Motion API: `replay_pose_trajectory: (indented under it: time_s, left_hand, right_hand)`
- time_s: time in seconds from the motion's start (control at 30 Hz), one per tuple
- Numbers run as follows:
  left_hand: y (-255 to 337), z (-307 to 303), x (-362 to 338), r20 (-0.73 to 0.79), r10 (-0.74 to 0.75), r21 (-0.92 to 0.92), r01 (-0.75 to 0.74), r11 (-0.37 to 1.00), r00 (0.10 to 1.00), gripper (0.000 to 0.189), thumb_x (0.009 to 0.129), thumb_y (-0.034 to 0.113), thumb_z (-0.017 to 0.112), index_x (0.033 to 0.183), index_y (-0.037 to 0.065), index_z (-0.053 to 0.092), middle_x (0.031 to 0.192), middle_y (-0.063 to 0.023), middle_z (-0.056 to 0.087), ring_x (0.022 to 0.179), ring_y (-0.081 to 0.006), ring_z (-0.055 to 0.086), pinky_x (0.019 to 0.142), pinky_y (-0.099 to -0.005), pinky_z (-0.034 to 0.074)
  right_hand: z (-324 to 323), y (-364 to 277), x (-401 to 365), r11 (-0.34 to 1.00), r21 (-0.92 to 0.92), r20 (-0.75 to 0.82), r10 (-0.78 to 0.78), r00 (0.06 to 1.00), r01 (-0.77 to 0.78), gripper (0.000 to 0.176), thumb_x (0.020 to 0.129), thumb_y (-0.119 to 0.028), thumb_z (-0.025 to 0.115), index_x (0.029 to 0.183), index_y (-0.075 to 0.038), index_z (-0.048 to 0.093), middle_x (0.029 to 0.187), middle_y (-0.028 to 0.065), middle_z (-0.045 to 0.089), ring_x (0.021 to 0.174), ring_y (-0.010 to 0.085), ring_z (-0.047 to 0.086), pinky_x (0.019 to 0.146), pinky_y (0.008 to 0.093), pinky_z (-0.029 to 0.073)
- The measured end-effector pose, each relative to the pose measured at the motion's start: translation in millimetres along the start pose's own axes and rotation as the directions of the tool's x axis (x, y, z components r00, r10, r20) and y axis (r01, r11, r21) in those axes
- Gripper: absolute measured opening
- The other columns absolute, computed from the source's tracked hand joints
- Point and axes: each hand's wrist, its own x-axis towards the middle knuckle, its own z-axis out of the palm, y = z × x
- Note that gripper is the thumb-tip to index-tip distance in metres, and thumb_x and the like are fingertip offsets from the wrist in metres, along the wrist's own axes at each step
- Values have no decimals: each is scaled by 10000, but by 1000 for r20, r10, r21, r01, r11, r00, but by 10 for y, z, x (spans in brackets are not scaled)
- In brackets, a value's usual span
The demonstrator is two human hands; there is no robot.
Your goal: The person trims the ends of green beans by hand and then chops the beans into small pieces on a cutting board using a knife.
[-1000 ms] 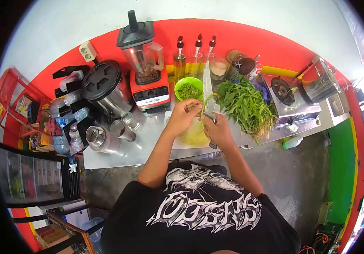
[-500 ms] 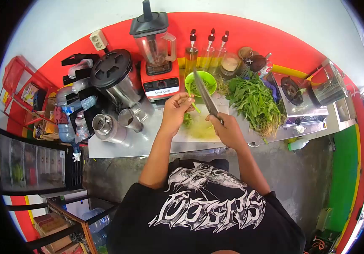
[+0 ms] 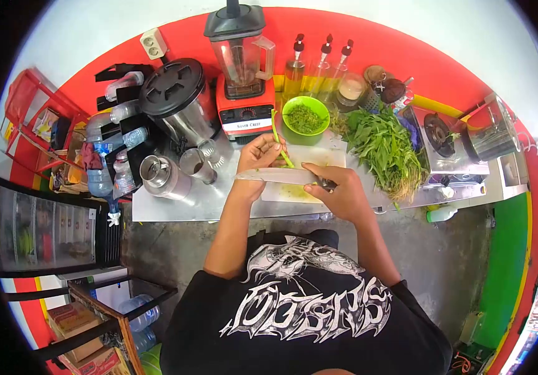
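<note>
At the cutting board (image 3: 329,156) near the table's (image 3: 163,212) front edge, we pinch a green stem (image 3: 286,159) in our left hand (image 3: 255,159), our right hand (image 3: 341,189) closed around a knife (image 3: 275,176) pointing leftward.

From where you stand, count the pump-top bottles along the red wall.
3: the left bottle nearest the blender, the middle bottle next to it, and the right bottle beside the jar. Others could be hidden.
</note>
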Motion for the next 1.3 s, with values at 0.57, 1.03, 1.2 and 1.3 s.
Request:
replay_pose_trajectory:
  time_s: [0.57, 1.03, 1.2, 1.3]
  left_hand:
    - [-44, -76, 2, -3, -2, 19, 2, 1000, 1000, 150, 970, 151, 681, 1087, 58, 660, 987, -11, 658, 888, -91, 638, 765, -243, 553]
    - [-49, 110, -1, 1, 13, 32, -13, 999, 1000, 102, 956, 104, 685, 1026, 30, 686, 897, -27, 688, 797, -97, 653, 731, -272, 576]
    - [-119, 96, 0, 39, 15, 32, -16, 999, 999, 103, 955, 95, 682, 1032, 26, 681, 919, -36, 686, 819, -112, 662, 753, -288, 586]
    - [-137, 141, -41, 90, 24, 67, -30, 997, 996, 102, 951, 78, 677, 1035, 20, 673, 931, -48, 689, 833, -121, 666, 779, -294, 584]
  right_hand:
    - [62, 29, 6, 1000, 14, 0, 13, 1000, -13, 441, 833, -175, 798, 1256, -95, 708, 761, 125, 645, 617, 171, 501, 619, 315, 455]
    - [110, 60, -135, 997, -18, -140, 73, 987, -76, 451, 821, -278, 812, 1228, -106, 723, 808, 139, 694, 639, 240, 610, 626, 354, 491]
    - [85, 75, -183, 996, -13, -132, 87, 987, -89, 441, 820, -258, 813, 1225, -106, 725, 803, 130, 694, 631, 226, 608, 625, 347, 495]
    - [114, 83, -203, 998, 27, -162, 61, 985, -57, 438, 820, -247, 814, 1225, -107, 725, 800, 127, 691, 623, 220, 600, 619, 342, 495]
